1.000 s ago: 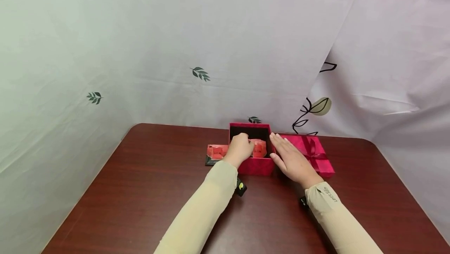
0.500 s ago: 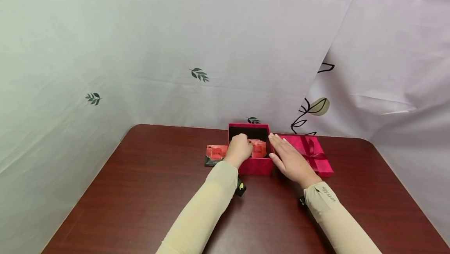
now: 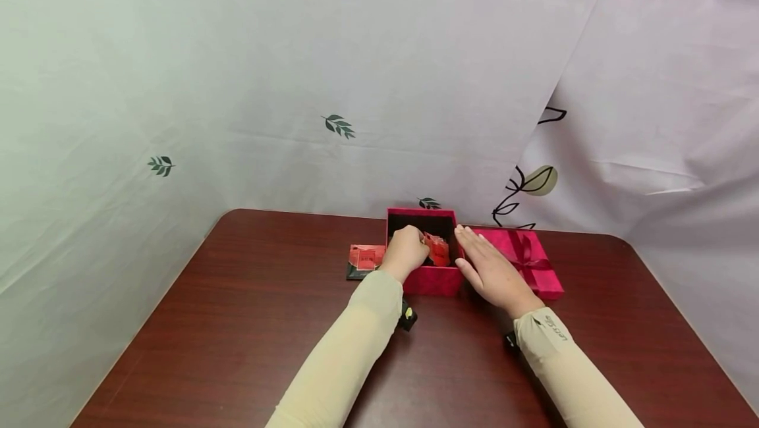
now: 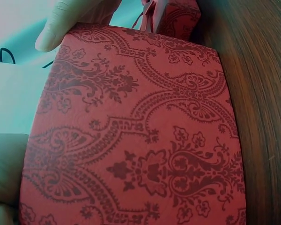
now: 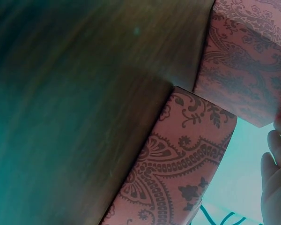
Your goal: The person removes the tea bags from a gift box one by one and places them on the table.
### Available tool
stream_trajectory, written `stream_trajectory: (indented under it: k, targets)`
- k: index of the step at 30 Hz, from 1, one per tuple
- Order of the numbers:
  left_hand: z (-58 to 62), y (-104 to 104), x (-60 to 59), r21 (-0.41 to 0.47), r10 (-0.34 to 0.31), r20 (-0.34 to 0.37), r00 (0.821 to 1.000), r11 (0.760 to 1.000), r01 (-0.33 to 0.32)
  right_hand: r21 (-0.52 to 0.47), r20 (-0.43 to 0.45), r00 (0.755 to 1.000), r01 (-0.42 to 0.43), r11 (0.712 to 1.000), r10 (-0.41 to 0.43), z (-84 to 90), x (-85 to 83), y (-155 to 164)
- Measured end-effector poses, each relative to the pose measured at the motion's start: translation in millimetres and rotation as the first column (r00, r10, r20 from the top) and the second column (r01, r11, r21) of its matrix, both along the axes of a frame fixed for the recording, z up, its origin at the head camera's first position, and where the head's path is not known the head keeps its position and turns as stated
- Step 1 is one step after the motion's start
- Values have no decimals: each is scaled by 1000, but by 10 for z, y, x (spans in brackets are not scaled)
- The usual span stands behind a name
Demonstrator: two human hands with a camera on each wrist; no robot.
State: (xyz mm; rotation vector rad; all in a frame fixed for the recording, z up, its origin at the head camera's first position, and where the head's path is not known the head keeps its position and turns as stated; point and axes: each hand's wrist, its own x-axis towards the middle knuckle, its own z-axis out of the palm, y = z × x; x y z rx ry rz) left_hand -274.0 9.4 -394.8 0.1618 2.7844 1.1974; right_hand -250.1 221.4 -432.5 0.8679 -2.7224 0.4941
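Note:
A red patterned gift box [image 3: 431, 281] stands without its lid at the back of the table, dark inside. My left hand [image 3: 403, 251] reaches into it with curled fingers, pinching the edge of a red sachet [image 3: 437, 250]; the fingertips are hidden. That sachet leans at a slant inside the box. My right hand [image 3: 492, 273] lies with straight fingers along the box's right wall. In the left wrist view, the box's patterned side [image 4: 140, 131] fills most of the picture. The right wrist view shows the fingers [image 5: 276, 159] near the box [image 5: 243, 70].
A red and black sachet [image 3: 364, 261] lies on the table [image 3: 267, 309] just left of the box. The lid [image 3: 528, 260], tied with a dark red ribbon bow, rests to the right, partly behind the right hand. A printed white cloth [image 3: 379, 72] hangs close behind the table.
Inside the box, the red sachet beside my left hand has tilted from nearly level to slanting. The left hand has barely shifted, and the right hand has stayed in place.

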Motion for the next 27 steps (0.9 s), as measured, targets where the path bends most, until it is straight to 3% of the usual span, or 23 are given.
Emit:
stream_trajectory:
  k: [11, 27]
  targets:
    - [-8, 33, -14, -34, 13, 21, 1000, 999, -13, 1, 21, 1000, 8, 1000, -8, -2, -3, -4]
    - [4, 51, 46, -2, 79, -8, 997, 997, -79, 6, 28, 999, 17, 1000, -17, 4, 10, -8]
